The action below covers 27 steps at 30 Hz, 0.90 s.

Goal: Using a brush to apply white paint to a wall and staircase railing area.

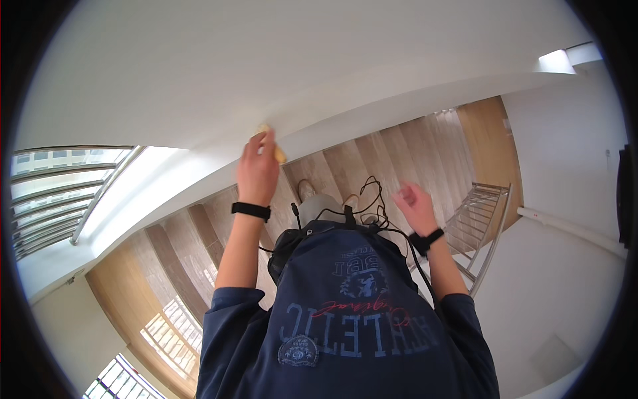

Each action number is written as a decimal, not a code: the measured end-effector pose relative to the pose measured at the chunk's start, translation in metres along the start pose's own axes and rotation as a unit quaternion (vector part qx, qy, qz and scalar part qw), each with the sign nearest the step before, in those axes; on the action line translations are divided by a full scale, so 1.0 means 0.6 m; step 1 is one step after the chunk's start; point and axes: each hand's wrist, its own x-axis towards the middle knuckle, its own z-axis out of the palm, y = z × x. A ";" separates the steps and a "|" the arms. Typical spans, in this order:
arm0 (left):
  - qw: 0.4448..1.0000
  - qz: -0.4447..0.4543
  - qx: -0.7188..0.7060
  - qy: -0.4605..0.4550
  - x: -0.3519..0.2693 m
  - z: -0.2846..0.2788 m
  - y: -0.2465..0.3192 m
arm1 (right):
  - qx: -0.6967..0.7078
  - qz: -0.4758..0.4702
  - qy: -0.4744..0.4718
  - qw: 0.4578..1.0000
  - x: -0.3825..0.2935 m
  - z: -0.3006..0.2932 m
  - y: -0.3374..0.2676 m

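Observation:
My left hand (258, 169) is raised against the white wall (224, 90), shut on a pale yellow object (280, 153), perhaps a sponge or cloth; the fingers hide much of it. The object lies at the wall's surface. Lower and to the right, my right hand (416, 207) hangs in the air beside my body, its fingers loosely curled and slightly blurred. Whether it holds anything cannot be told. Nearest to it are looped black cables (381, 199) at my waist. Both wrists wear black bands.
A wood-look staircase (389, 149) runs below me, with landings at both ends. Metal railings (488, 234) stand at the right. Window bars (60, 184) are at the left. A white pipe (568, 232) runs along the far right wall.

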 end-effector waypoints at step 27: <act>0.829 -0.200 -0.354 -0.385 -0.025 0.105 -0.104 | -0.022 0.033 0.423 0.905 0.345 -0.283 -0.043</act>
